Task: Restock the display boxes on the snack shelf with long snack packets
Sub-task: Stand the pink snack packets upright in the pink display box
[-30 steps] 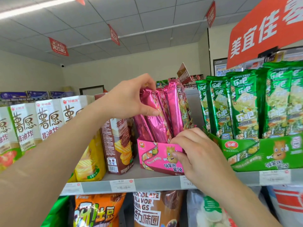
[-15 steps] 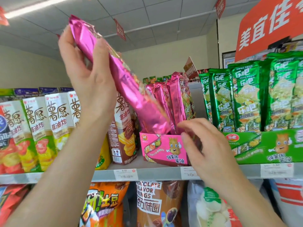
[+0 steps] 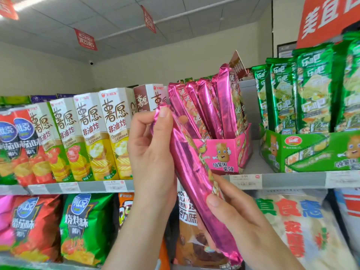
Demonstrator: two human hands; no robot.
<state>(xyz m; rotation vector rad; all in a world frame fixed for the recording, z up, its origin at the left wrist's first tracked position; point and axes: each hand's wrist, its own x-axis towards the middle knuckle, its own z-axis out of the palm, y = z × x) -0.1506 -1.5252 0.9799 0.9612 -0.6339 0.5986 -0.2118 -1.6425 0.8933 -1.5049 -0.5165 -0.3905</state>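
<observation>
Fingers (image 3: 162,123) of the left hand (image 3: 152,158): curled round the upper end of one long pink packet (image 3: 191,184), one fingertip pressed over its crimped top edge.

Right hand (image 3: 239,221): thumb laid across the front of the same packet's lower half, the other fingers wrapped behind it. Both hands grip it.

Long pink packet: foil, held in the air in front of the shelf edge (image 3: 288,180). It slants from upper left to lower right and is outside any box.

Pink display box (image 3: 220,152): stands on the upper shelf just behind the held packet, with a cartoon potato figure on its front. It holds a row of pink packets (image 3: 210,106) standing on end and leaning left, with a gap at the near left end.

Green display box (image 3: 311,152): right of the pink one, close beside it, filled with upright green packets (image 3: 311,90).

Tall cartons (image 3: 87,137): a row on the same shelf, left of the hands.

Price tags (image 3: 245,181): fixed along the shelf edge.

Snack bags (image 3: 83,227): lower shelf, red, green and orange; more pale bags at right.

Red hanging signs (image 3: 85,38): below the ceiling, far back. A large red sign (image 3: 327,18) at upper right.
</observation>
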